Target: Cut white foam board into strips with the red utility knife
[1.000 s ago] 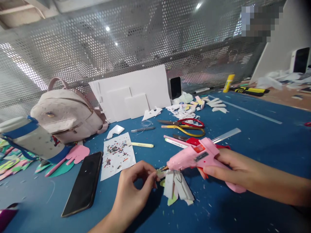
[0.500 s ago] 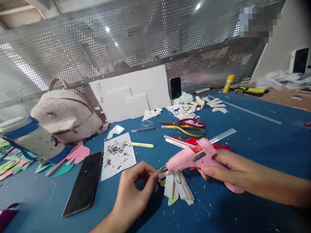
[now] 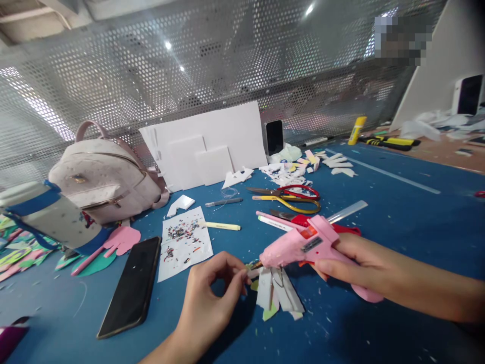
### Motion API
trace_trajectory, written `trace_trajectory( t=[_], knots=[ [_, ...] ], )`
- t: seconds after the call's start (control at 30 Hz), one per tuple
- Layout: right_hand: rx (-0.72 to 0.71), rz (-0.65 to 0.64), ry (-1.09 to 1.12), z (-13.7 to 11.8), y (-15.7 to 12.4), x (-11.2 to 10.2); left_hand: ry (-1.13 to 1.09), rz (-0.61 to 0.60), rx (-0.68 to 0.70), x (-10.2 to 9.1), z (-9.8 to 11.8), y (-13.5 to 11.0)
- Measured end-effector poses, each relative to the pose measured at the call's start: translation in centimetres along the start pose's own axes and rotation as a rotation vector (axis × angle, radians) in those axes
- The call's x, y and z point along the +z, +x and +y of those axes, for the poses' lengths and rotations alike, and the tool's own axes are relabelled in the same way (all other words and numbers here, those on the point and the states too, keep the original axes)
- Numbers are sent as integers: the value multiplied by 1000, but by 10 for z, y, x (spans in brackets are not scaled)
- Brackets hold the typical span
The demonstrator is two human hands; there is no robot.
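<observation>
The right hand point(image 3: 358, 257) wraps around a smooth pink glue gun point(image 3: 288, 248), and the arched left hand point(image 3: 206, 298) pinches a small pale strip point(image 3: 253, 274) near the gun's nozzle point(image 3: 257, 264).

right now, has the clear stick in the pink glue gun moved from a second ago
Yes, slightly left: the clear stick had its free end well past the yellow tube's right edge; now it ends nearly below that edge.

Glue gun point(image 3: 286, 248), in the right hand point(image 3: 354, 258): smooth plastic. Phone point(image 3: 131, 290), left of the left hand point(image 3: 210, 285): glossy face. Worktop point(image 3: 341, 328), beneath both: matt. Screen point(image 3: 212, 60), beyond: perforated metal.
</observation>
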State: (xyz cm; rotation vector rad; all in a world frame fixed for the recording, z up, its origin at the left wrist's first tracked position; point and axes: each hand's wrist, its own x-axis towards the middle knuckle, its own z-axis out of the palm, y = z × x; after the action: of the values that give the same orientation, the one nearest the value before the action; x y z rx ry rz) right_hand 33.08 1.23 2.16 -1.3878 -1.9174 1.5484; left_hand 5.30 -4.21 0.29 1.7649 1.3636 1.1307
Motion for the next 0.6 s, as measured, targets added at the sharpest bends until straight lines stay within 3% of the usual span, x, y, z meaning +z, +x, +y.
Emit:
trace_trajectory(
  t=[0.6],
  knots=[
    [11, 11, -4, -3, 0, 2, -16, 9, -9, 0, -1, -1]
  ],
)
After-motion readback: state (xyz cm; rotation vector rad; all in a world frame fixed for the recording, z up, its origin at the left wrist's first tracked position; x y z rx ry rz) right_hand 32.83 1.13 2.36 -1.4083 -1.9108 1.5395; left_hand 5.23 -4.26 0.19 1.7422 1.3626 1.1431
